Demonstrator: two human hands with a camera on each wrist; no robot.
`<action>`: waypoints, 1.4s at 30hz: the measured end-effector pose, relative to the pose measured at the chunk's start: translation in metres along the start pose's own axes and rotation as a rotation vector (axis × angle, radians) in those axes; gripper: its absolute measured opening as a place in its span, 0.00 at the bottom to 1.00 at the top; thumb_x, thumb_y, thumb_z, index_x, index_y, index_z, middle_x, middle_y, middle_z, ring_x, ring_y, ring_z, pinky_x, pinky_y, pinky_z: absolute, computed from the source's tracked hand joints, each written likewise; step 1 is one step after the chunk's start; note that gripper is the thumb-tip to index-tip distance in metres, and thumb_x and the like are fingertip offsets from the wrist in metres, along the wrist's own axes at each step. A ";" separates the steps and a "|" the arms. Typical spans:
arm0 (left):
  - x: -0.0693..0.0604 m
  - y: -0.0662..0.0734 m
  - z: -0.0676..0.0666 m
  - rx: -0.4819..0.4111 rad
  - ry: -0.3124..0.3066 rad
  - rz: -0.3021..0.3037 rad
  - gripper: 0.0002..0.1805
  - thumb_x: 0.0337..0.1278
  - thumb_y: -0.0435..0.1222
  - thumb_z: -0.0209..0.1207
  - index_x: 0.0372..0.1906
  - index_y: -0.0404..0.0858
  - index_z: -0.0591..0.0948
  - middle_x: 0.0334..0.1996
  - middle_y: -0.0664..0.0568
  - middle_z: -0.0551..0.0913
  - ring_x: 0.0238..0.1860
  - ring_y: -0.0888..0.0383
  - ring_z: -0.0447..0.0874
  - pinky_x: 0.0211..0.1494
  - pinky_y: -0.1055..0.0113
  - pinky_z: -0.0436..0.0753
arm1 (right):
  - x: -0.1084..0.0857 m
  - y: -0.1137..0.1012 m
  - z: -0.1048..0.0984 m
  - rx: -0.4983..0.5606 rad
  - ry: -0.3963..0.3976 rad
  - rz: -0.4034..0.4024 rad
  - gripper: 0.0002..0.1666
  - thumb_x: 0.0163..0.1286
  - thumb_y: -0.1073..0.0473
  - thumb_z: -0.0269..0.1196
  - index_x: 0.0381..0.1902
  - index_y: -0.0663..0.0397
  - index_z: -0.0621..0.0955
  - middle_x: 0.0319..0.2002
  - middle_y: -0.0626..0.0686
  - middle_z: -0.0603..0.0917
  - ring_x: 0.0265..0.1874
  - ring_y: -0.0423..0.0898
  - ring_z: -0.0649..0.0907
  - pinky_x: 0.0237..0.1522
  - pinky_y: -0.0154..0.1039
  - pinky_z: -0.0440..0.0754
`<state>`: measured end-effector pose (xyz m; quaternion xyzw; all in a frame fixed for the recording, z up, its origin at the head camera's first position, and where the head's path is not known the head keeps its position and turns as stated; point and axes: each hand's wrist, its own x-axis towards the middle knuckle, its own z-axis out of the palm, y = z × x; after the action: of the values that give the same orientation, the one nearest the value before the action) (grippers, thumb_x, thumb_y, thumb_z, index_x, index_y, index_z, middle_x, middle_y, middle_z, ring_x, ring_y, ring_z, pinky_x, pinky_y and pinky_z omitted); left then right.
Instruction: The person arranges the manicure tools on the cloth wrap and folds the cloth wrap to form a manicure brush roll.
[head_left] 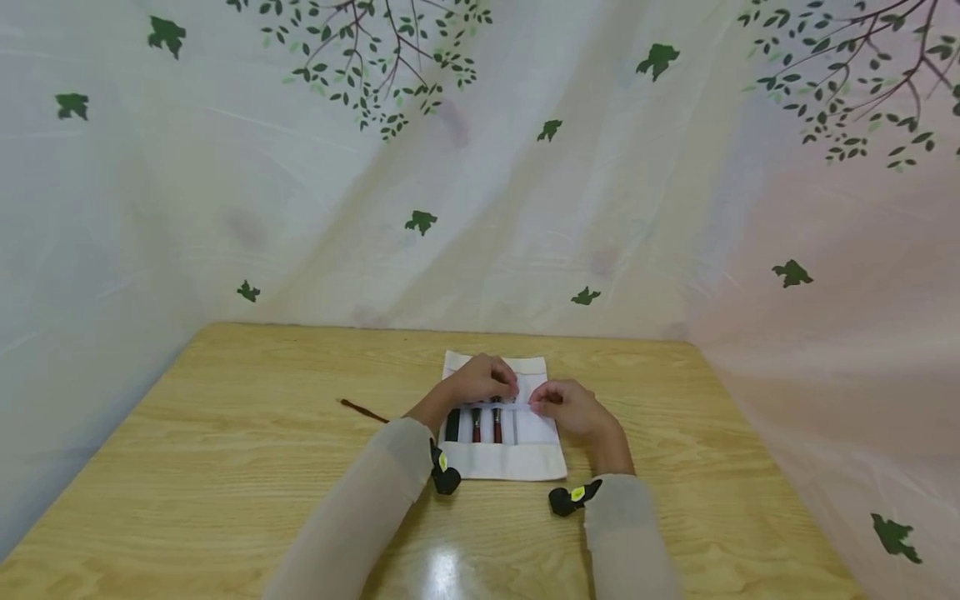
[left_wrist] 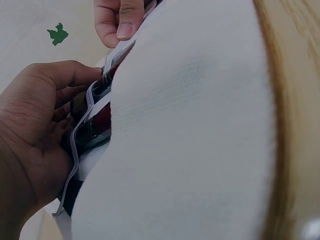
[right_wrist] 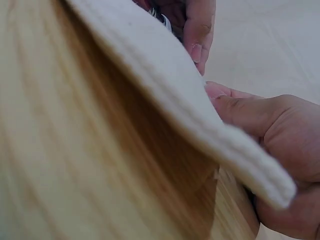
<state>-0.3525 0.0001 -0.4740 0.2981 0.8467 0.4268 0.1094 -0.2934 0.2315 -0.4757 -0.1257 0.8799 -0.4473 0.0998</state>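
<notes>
Nearest the camera, long beige sleeves (head_left: 345, 508) above a light wood-grain counter (head_left: 225, 467), with a flat white fabric brush roll (head_left: 510, 463) lying open on it. Between thumb and finger of the right hand (head_left: 576, 408), a thin pale-grey elastic strip (left_wrist: 74, 145). Under the narrowly curled left hand (head_left: 478, 380), red-handled brushes (head_left: 497, 428); impossible to tell whether gripped. Left of the roll, one slim reddish-brown stick (head_left: 363, 411).
</notes>
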 end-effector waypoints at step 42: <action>-0.009 0.011 -0.027 -0.194 0.111 0.027 0.12 0.70 0.35 0.63 0.52 0.33 0.87 0.47 0.50 0.88 0.46 0.57 0.85 0.53 0.60 0.83 | 0.007 0.010 -0.006 0.022 -0.069 -0.119 0.05 0.74 0.67 0.63 0.40 0.62 0.85 0.37 0.52 0.84 0.38 0.44 0.79 0.43 0.37 0.77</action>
<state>-0.3522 -0.0180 -0.4494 0.2733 0.8020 0.5243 0.0849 -0.3028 0.2392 -0.4804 -0.1921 0.8618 -0.4577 0.1045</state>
